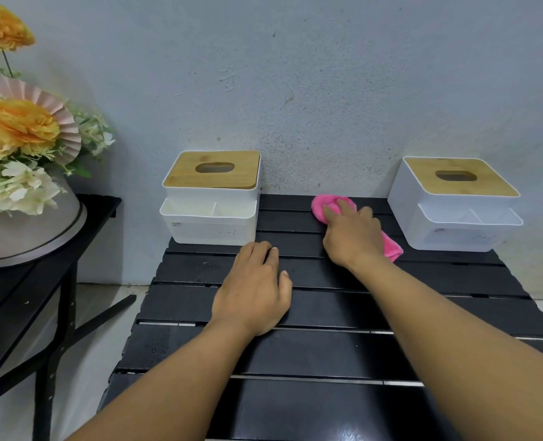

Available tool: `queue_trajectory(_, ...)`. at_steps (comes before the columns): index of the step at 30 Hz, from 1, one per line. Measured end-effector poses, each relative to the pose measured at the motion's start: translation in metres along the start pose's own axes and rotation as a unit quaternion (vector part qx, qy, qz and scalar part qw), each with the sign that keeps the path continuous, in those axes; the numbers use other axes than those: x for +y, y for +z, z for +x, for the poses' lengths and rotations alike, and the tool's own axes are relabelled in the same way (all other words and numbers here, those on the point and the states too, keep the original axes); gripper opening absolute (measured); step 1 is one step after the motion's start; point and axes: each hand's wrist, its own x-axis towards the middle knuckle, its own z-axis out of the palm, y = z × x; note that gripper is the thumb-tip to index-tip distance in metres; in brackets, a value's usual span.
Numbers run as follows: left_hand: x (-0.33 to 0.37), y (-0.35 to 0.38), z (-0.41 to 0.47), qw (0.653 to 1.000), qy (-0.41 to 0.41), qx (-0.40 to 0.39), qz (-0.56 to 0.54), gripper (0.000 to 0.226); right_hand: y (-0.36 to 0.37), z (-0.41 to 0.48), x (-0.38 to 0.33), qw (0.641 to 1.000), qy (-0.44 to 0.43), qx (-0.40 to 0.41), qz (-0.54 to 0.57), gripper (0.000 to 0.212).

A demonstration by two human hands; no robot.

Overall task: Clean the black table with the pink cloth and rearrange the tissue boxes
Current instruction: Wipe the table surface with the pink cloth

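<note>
A black slatted table (pixel 327 351) fills the middle of the view. Two white tissue boxes with wooden lids stand at its far corners, one on the left (pixel 211 198) and one on the right (pixel 455 203). Between them lies the pink cloth (pixel 322 203), pressed flat to the tabletop under my right hand (pixel 353 237); a tail of cloth pokes out to the right of the wrist. My left hand (pixel 254 288) rests palm down on the table, fingers loosely together, holding nothing, just in front of the left box.
A grey wall (pixel 327 90) rises right behind the table. To the left stands a second black table (pixel 25 297) carrying a pale pot of orange and white flowers (pixel 18 148). Light floor shows in the gap between the tables.
</note>
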Motion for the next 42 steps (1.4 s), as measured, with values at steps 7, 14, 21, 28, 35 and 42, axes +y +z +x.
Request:
queue_trajectory(7,-0.001,0.001,0.001,1.000,-0.004,-0.004,0.004,0.046,0.002,-0.056,0.036,0.994,-0.099,0.049,0.006,0.041)
queue_trajectory(14,0.003,-0.006,0.000,0.999,0.001,-0.036,0.014,0.053,0.003,-0.109,0.040,0.994,-0.061,0.093,-0.011,0.039)
queue_trajectory(21,0.002,-0.003,-0.001,1.000,-0.017,-0.019,-0.004,0.036,-0.007,-0.118,0.033,0.997,-0.038,0.070,-0.010,0.040)
queue_trajectory(28,0.002,-0.002,-0.007,0.999,-0.020,0.032,0.039,0.026,-0.002,-0.150,0.019,0.995,-0.048,0.082,-0.001,0.039)
queue_trajectory(35,-0.005,-0.025,-0.005,0.997,0.006,0.044,0.056,0.025,-0.006,-0.149,0.011,0.996,-0.033,0.078,-0.009,0.041)
queue_trajectory(42,-0.043,-0.063,0.004,0.984,-0.125,0.086,0.091,0.048,-0.008,-0.150,0.011,0.997,-0.035,0.068,-0.002,0.040)
